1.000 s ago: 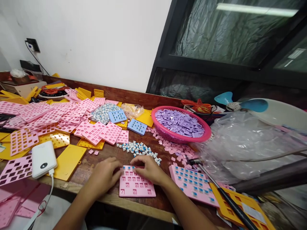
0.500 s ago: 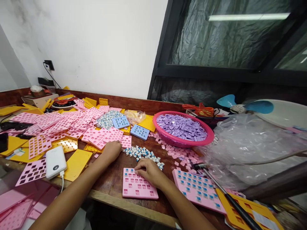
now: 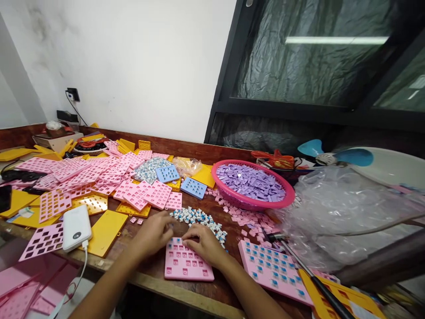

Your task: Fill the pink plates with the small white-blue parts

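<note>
A pink plate (image 3: 187, 266) with square holes lies near the table's front edge, a few blue-and-white switches set along its top row. My left hand (image 3: 153, 232) rests at the plate's top left corner, fingers curled and pinched on something too small to name. My right hand (image 3: 203, 242) presses its curled fingertips on the plate's top edge. Just beyond both hands lies a loose heap of blue-and-white switches (image 3: 198, 217). To the right sits a second pink plate (image 3: 274, 270) filled with switches.
A pink basket (image 3: 252, 184) of purple caps stands behind loose pink caps (image 3: 250, 217). Pink and yellow plates (image 3: 99, 177) cover the left side, by a white power bank (image 3: 76, 227). A hammer (image 3: 299, 266) and clear plastic bags (image 3: 345, 208) lie right.
My left hand came back from the switch heap near the pink plates to the plate's top left corner. My right hand stayed on the plate's top edge.
</note>
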A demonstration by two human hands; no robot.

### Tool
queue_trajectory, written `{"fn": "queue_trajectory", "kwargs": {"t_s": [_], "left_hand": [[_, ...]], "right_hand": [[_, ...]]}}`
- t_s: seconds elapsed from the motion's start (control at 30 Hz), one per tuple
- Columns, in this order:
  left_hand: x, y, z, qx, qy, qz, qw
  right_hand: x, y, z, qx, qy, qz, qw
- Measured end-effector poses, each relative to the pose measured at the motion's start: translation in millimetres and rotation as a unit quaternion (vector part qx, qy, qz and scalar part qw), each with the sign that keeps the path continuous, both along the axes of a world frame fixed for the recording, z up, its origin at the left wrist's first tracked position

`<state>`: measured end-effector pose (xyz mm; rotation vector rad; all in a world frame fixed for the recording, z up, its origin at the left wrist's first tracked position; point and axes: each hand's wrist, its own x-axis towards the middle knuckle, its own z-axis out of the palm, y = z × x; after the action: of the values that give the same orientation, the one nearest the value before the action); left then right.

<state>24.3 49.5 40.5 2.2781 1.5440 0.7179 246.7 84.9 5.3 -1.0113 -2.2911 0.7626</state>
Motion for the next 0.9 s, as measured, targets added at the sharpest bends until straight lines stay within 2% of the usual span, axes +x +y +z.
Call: {"fn": "queue_trajectory", "kwargs": {"t_s": [0.07,0.17,0.33,0.43,0.6,0.77,0.9], "left_hand": [[5,-20,-7.0,-0.013,-0.065,-0.028,0.997],[11,-37,-23.3,-0.015,-0.105,-0.015,0.994],[12,-34,-41.3,-0.004,-0.122,-0.015,0.992],[7,-31,-44.4,-0.007,-0.136,-0.017,0.991],[1,-30,-46.5,-0.022,-0.164,-0.025,0.986],[0,-29,-46.9,-0.018,-0.166,-0.005,0.986],[0,-29,-45.7,-0.004,-0.152,-0.006,0.988]], "right_hand": [[-4,0,1.5,0.003,0.015,0.013,1.0],[-7,4,1.6,0.002,0.031,-0.013,0.999],[-8,11,-9.3,0.039,0.027,-0.096,0.994],[-16,11,-12.9,0.052,0.009,-0.102,0.993],[-40,25,-4.7,0.086,-0.074,-0.074,0.991],[-61,53,-5.1,0.124,-0.179,-0.129,0.967],[-70,60,-8.7,0.136,-0.208,-0.122,0.961]]}}
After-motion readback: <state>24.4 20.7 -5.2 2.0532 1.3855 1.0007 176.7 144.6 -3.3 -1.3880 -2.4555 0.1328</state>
